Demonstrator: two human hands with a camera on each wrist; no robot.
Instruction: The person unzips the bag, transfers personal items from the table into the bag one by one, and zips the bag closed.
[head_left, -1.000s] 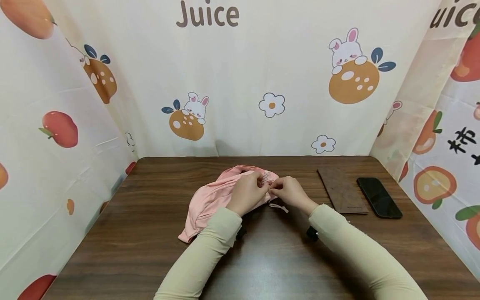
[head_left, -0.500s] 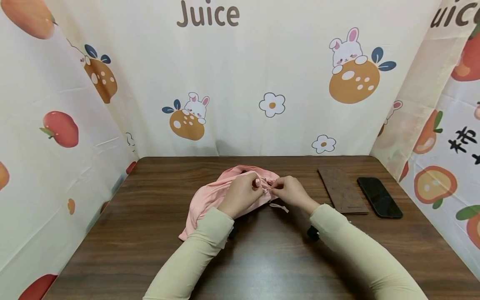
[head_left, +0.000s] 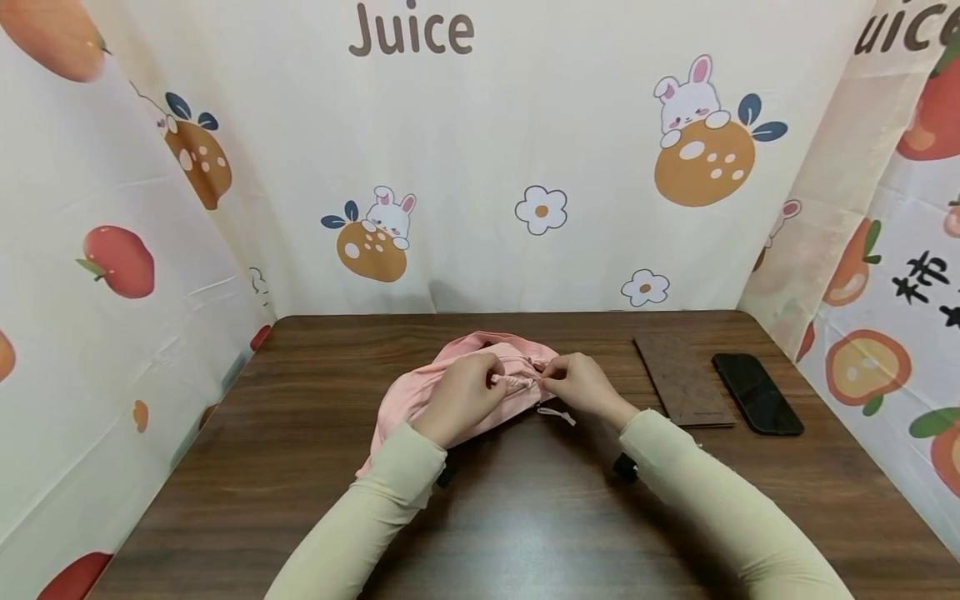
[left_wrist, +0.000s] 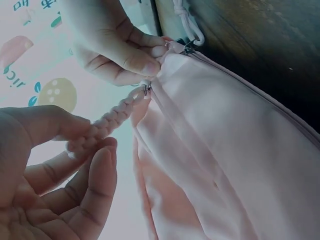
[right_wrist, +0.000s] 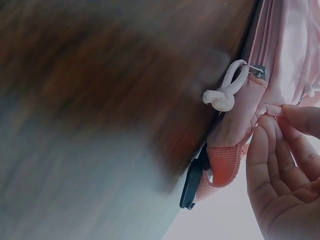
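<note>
A pink waist bag [head_left: 401,404] lies on the wooden table. My left hand [head_left: 465,396] pinches the end of a braided pale-pink zipper pull [left_wrist: 112,117] between thumb and fingers. The pull stretches to a small metal slider [left_wrist: 147,90] on the bag. Close by, my right hand [head_left: 581,383] pinches a bit of fabric at the bag's end, seen in the right wrist view. A second zipper there carries a knotted white cord pull [right_wrist: 222,97], hanging free. Whether the zipper by the braided pull is parted, I cannot tell.
A black buckle [right_wrist: 191,185] on a pink webbing strap [right_wrist: 223,165] sits at the bag's end. To the right lie a brown flat notebook-like item [head_left: 682,383] and a black phone [head_left: 757,393]. Printed curtains [head_left: 465,167] enclose the table's back and sides.
My left hand has moved left and slightly toward me, away from the right hand, and the braided pull now shows stretched between them. The right hand stays nearly in place.
</note>
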